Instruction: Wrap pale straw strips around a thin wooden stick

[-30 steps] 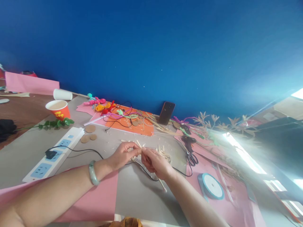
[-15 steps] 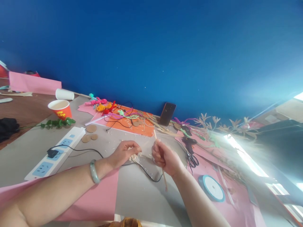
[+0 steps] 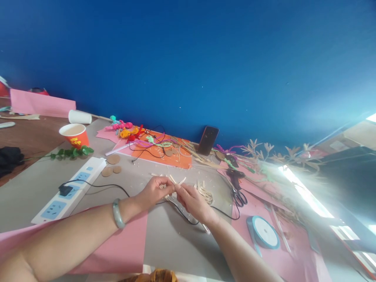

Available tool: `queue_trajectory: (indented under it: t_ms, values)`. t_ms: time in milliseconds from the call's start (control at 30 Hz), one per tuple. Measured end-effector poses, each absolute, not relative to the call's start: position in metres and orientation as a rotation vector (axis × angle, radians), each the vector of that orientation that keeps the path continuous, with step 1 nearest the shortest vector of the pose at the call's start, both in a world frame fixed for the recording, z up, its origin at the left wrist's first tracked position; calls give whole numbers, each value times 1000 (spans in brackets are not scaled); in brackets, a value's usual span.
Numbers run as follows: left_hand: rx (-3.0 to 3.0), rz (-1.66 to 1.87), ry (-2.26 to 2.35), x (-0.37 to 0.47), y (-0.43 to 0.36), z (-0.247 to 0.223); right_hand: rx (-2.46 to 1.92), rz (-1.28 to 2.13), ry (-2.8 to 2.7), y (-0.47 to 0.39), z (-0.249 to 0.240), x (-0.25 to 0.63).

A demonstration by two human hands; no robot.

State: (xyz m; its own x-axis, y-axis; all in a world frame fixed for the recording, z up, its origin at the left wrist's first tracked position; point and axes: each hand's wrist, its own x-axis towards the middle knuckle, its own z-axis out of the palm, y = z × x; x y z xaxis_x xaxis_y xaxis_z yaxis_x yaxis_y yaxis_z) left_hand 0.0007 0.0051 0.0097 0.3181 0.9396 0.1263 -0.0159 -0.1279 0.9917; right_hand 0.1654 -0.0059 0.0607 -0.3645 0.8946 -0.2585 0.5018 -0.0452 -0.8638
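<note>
Pale strips (image 3: 172,179) meet at the fingertips of a person's two bare hands, just above the middle of a grey bench (image 3: 173,250). The left hand (image 3: 155,192), with a greenish bangle (image 3: 118,214) on its wrist, has its grip pinched on them, thumb against forefinger. The right hand (image 3: 194,201) has its grip closed on them too, right beside the left fingertips; which strip each hand holds is hard to tell. Behind the right hand lies a heap of cut pieces (image 3: 205,195). To the left are a white power strip (image 3: 84,176), brown discs (image 3: 113,159) and a red cup (image 3: 78,138). A dark phone (image 3: 208,140) leans against the blue wall (image 3: 176,58). To the right, scissors (image 3: 241,198) and a ribbon spool (image 3: 266,232) lie on pink paper (image 3: 290,270)
</note>
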Motion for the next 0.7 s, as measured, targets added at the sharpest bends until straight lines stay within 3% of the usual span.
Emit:
queue_trajectory:
  t_ms: [233, 533, 700]
  values:
    - [1353, 1104, 853, 1, 9, 5, -1466, 1452, -1781, -3, 56, 167]
    - [1251, 1059, 942, -5, 8, 12, -1196, 2102, -1170, 8, 60, 180]
    - [1130, 1058, 926, -3, 9, 5, -1119, 2040, -1026, 19, 70, 195]
